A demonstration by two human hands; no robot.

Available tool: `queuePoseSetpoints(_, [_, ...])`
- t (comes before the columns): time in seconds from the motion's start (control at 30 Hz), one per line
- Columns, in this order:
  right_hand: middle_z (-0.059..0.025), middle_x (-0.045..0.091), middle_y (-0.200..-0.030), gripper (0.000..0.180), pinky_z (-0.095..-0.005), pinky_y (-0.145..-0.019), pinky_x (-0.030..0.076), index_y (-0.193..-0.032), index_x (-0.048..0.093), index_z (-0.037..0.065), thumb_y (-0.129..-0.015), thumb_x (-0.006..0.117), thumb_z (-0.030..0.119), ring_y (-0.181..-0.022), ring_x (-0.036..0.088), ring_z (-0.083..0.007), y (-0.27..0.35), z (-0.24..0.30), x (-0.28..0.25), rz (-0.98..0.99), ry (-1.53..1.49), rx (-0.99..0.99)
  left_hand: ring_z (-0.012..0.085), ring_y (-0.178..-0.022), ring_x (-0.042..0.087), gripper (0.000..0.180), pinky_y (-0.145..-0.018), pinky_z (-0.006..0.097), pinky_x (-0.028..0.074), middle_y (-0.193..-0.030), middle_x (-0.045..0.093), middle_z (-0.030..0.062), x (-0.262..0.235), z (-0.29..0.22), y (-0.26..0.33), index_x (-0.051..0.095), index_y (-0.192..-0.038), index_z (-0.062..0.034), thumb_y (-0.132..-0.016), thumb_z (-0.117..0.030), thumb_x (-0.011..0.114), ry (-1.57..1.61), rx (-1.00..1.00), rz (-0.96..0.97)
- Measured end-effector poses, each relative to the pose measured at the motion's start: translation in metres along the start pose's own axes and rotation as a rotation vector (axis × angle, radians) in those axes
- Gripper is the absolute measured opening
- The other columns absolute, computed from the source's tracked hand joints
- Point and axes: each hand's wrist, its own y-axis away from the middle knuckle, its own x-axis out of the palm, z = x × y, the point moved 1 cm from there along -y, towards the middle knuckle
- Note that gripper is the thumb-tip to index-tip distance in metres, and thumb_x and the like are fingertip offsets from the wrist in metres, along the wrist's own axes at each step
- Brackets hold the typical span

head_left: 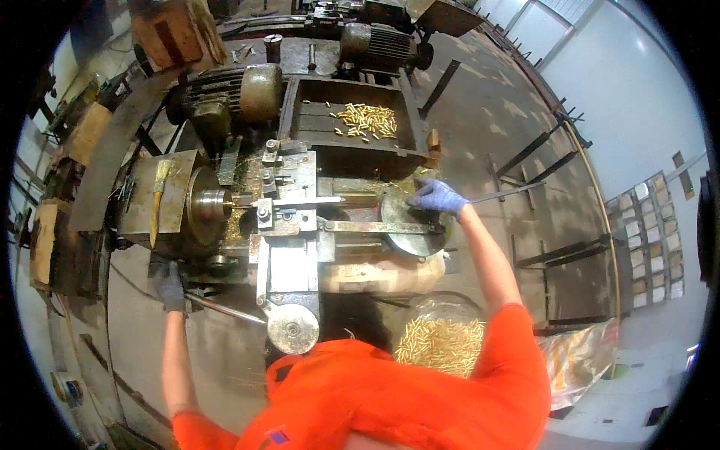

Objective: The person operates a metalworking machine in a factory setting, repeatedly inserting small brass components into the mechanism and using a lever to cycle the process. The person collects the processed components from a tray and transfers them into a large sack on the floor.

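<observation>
My left hand (169, 286), in a dark glove, is low beside the lathe, closed at the end of a long metal lever (225, 308). Its fingers are partly lost in shadow. My right hand (438, 198), in a blue-violet glove, is at the rim of a round metal plate (409, 234), fingers bent and close together. Whatever they pinch is too small to make out. Left of the plate, the lathe chuck (212, 205) faces a tool slide (289, 214) with bars clamped on it. A few small brass pieces (421, 171) lie just beyond my right hand.
Behind the slide, a metal tray (346, 142) holds a heap of small brass pieces. Another brass pile fills a basin (441, 343) by my right elbow. A brush (158, 202) lies on the headstock. Motors (379, 41) stand at the back; dark metal bars (562, 255) jut out at right.
</observation>
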Motion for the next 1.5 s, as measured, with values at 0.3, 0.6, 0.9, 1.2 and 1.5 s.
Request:
queuePoseSetpoints(0.3, [-0.0226,0.065,-0.091,0.051,-0.0390,-0.076,0.048,-0.090,0.066,-0.002,-0.066,0.064,0.043,-0.086,0.064,-0.0320,0.014,-0.060,-0.048,-0.519,0.604,0.379,0.0203,-0.083,0.057,0.031,-0.078,0.032,0.044,-0.097,0.064,0.0131,-0.006,-0.035,0.015,0.062,-0.098,0.0068,-0.086,-0.022,0.060,0.111,-0.132,0.043])
queuePoseSetpoints(0.6, [-0.0187,0.063,-0.064,0.043,-0.0390,-0.062,0.050,-0.070,0.065,-0.002,-0.067,0.067,0.041,-0.056,0.063,-0.0287,0.162,-0.173,-0.024,-0.453,0.555,0.531,0.0174,-0.088,0.059,0.027,-0.080,0.030,0.046,-0.095,0.064,0.0082,-0.029,0.061,-0.011,0.062,-0.102,0.0024,-0.086,-0.020,0.061,0.406,-0.278,0.252])
queuePoseSetpoints(0.9, [-0.0135,0.061,-0.071,0.040,-0.0379,-0.055,0.048,-0.083,0.059,-0.007,-0.070,0.069,0.030,-0.058,0.061,-0.0218,0.261,-0.301,0.071,-0.563,0.058,0.733,0.0336,-0.096,0.059,0.041,-0.081,0.042,0.047,-0.106,0.062,0.0172,-0.028,0.130,0.001,0.060,-0.110,-0.0100,-0.077,-0.034,0.056,-0.815,-0.065,0.422])
queuePoseSetpoints(1.2, [-0.0081,0.059,-0.058,0.038,-0.0319,-0.054,0.044,-0.063,0.061,-0.004,-0.073,0.069,0.032,-0.051,0.053,-0.0163,0.204,-0.128,0.018,-0.479,0.062,0.633,0.0371,-0.093,0.060,0.042,-0.078,0.044,0.048,-0.100,0.063,0.0177,-0.029,0.095,0.014,0.059,-0.107,-0.0091,-0.080,-0.041,0.053,-0.734,-0.140,0.511])
queuePoseSetpoints(1.5, [-0.0100,0.056,-0.057,0.040,-0.0318,-0.055,0.041,-0.079,0.067,-0.001,-0.079,0.063,0.039,-0.054,0.049,-0.0147,0.016,0.179,0.027,-0.207,0.173,-0.309,0.0355,-0.096,0.059,0.039,-0.083,0.041,0.046,-0.100,0.062,0.0191,-0.048,0.129,0.032,0.062,-0.103,-0.0055,-0.077,-0.035,0.059,-0.619,-0.125,0.457])
